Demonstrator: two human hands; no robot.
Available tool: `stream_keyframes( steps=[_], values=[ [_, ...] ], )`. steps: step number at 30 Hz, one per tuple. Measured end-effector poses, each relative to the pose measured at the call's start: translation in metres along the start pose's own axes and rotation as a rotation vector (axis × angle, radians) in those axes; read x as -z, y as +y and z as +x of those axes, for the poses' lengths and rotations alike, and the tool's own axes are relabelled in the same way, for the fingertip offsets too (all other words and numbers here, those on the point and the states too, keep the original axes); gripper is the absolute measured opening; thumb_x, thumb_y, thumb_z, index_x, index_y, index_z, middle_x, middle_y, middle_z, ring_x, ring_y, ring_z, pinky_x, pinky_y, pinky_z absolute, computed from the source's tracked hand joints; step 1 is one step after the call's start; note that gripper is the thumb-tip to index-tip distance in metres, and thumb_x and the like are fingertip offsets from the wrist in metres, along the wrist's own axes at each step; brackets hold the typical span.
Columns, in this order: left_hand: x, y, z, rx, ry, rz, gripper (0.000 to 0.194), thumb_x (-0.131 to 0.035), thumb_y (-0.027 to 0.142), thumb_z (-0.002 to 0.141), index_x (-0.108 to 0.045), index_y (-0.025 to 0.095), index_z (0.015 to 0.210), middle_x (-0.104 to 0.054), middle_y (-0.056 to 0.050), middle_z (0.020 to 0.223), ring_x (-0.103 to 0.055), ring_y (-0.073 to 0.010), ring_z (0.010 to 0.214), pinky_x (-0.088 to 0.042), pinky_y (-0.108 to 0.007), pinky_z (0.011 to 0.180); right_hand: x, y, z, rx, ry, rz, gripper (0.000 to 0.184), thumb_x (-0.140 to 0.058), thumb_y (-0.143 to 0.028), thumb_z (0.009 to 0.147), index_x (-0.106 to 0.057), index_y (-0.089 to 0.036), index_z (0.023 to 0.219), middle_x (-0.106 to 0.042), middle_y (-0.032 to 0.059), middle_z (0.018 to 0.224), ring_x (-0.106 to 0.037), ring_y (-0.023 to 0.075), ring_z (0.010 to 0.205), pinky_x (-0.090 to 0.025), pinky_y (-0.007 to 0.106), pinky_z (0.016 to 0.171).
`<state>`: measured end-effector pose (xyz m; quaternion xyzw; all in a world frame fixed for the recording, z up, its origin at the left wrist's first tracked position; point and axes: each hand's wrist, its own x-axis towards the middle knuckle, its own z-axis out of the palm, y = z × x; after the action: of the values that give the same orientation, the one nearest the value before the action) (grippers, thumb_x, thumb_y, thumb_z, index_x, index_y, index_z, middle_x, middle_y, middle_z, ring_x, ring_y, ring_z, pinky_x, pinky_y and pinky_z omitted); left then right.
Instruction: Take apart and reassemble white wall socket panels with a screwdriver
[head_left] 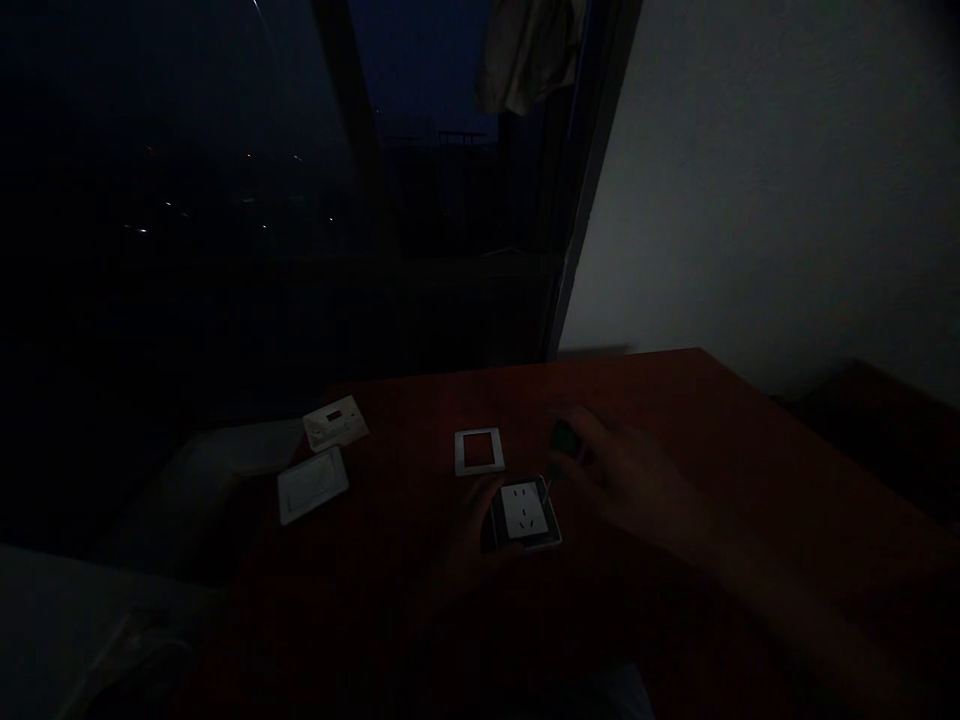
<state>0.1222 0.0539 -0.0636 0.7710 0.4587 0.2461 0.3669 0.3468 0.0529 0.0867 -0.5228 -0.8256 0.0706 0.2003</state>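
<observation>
A wall socket [523,512] with a white centre and a dark surround lies on the reddish-brown table. My left hand [476,540] is curled around its left side, with fingers at the upper and lower edges. Above the socket's right edge, my right hand [619,465] is closed on a screwdriver [565,437] with a green handle. Its thin shaft slants down to the right part of the socket; whether the tip sits in a screw is too dark to tell. Just behind the socket lies a white square frame [480,472].
On the table's left side lie a pale plate with a small rectangular opening [335,424] and a white rectangular cover [313,486]. A dark window stands behind the table [750,480], and a pale wall [772,200] rises at the right. The room is very dim.
</observation>
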Motion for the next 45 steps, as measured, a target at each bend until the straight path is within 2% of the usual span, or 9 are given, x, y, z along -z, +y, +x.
stream_keyframes(
  steps=[4,9,15,21,27,32,38,43,45],
  values=[
    [-0.003,-0.004,0.0,-0.003,0.004,-0.002,0.076,-0.068,0.043,0.078,-0.033,0.027,0.143,-0.029,-0.009,0.151,-0.031,-0.0296,0.136,-0.03,-0.047,0.11,0.0,0.0,0.002,-0.079,0.02,-0.163,0.04,-0.046,-0.039,0.091,-0.044,-0.023,0.128,-0.068,0.0095,0.101,-0.068,0.0241,0.075,-0.051,0.034,0.061],
    [-0.003,-0.004,0.001,0.003,-0.003,-0.018,0.076,-0.068,0.041,0.079,-0.032,0.029,0.144,-0.03,-0.007,0.151,-0.032,-0.0288,0.136,-0.031,-0.046,0.11,0.006,-0.003,0.0,0.17,0.044,0.128,0.044,-0.036,-0.018,0.091,-0.036,-0.021,0.136,-0.056,0.0111,0.131,-0.058,0.0212,0.112,-0.049,0.036,0.089],
    [-0.001,0.002,0.001,0.001,0.0,-0.016,0.075,-0.069,0.039,0.078,-0.033,0.027,0.143,-0.029,-0.008,0.151,-0.031,-0.0289,0.136,-0.031,-0.046,0.11,-0.002,-0.004,0.005,-0.041,0.052,-0.171,0.032,-0.044,-0.039,0.093,-0.053,-0.021,0.117,-0.067,0.0098,0.104,-0.067,0.0229,0.076,-0.05,0.033,0.061],
    [-0.003,-0.004,0.002,0.0,-0.006,-0.01,0.077,-0.069,0.04,0.077,-0.032,0.025,0.143,-0.029,-0.01,0.151,-0.031,-0.0308,0.136,-0.03,-0.048,0.111,0.0,-0.005,0.006,0.068,0.023,0.049,0.05,-0.043,-0.02,0.089,-0.034,-0.018,0.137,-0.061,0.0123,0.122,-0.063,0.0206,0.098,-0.05,0.032,0.08],
    [-0.001,0.001,0.002,-0.007,-0.01,-0.01,0.076,-0.068,0.041,0.078,-0.033,0.025,0.143,-0.03,-0.01,0.15,-0.032,-0.0298,0.135,-0.031,-0.047,0.11,-0.001,-0.006,0.007,-0.093,0.023,-0.185,0.037,-0.041,-0.04,0.094,-0.048,-0.021,0.124,-0.068,0.0112,0.106,-0.067,0.0235,0.075,-0.05,0.033,0.061],
    [0.0,0.002,0.002,0.024,-0.004,-0.009,0.076,-0.068,0.041,0.078,-0.033,0.026,0.143,-0.03,-0.009,0.151,-0.031,-0.0303,0.136,-0.03,-0.048,0.111,0.0,-0.006,0.005,0.118,0.037,0.063,0.048,-0.038,-0.021,0.092,-0.031,-0.018,0.14,-0.056,0.0124,0.13,-0.059,0.0216,0.11,-0.049,0.034,0.086],
    [-0.001,-0.002,0.002,0.01,-0.032,0.006,0.079,-0.068,0.042,0.078,-0.03,0.024,0.144,-0.026,-0.01,0.152,-0.03,-0.0291,0.137,-0.03,-0.045,0.111,-0.006,-0.008,0.008,-0.099,0.043,-0.183,0.037,-0.041,-0.041,0.094,-0.049,-0.021,0.125,-0.066,0.0113,0.109,-0.067,0.0246,0.075,-0.051,0.036,0.06],
    [-0.002,-0.003,0.001,-0.004,-0.003,0.009,0.077,-0.068,0.045,0.078,-0.032,0.025,0.143,-0.03,-0.01,0.151,-0.032,-0.03,0.135,-0.031,-0.047,0.11,-0.006,-0.003,0.006,0.1,0.093,0.103,0.045,-0.037,-0.021,0.093,-0.035,-0.02,0.138,-0.055,0.0124,0.132,-0.056,0.0229,0.115,-0.048,0.038,0.089],
    [-0.002,-0.002,0.001,-0.002,0.001,0.012,0.076,-0.067,0.045,0.079,-0.032,0.025,0.143,-0.03,-0.01,0.151,-0.032,-0.0302,0.136,-0.03,-0.047,0.111,-0.008,-0.002,0.006,0.115,0.106,0.146,0.046,-0.04,-0.021,0.092,-0.034,-0.021,0.138,-0.055,0.0115,0.132,-0.056,0.0217,0.116,-0.048,0.038,0.092]
  ],
)
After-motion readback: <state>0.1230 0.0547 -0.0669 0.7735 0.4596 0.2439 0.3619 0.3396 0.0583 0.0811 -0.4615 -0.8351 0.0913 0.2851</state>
